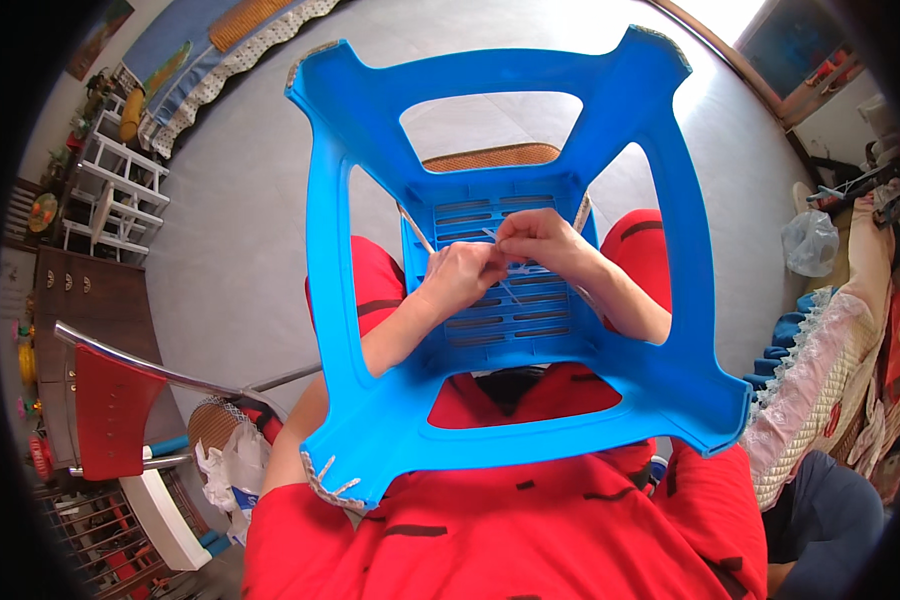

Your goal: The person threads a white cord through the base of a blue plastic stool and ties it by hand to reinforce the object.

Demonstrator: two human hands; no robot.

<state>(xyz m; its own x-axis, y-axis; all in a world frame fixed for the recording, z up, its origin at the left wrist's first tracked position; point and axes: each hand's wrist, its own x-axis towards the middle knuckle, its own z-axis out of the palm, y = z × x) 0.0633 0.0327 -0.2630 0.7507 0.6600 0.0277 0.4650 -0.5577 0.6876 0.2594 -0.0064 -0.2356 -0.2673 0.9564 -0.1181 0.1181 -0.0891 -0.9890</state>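
Note:
A blue plastic stool (pixel 495 450) rests upside down before me, its four legs pointing up and its slotted seat at the bottom. Through the side openings of the stool reach both my arms. My left hand (pixel 465 274) and my right hand (pixel 544 240) meet over the underside of the seat, fingertips pinched together. Thin white strips, which look like cable ties (pixel 511 289), stick out from between and below the fingers. What exactly each hand pinches is partly hidden. Frayed, pale woven edging (pixel 330 491) covers the end of one stool leg.
A woven brown edge (pixel 495 156) shows beyond the stool. At left stand a chair with a red back (pixel 116 412), a dark wooden cabinet (pixel 94 300) and white plastic bags (pixel 236 465). At right are a quilted, lace-edged cover (pixel 817 375) and a person's dark-clothed leg (pixel 832 510).

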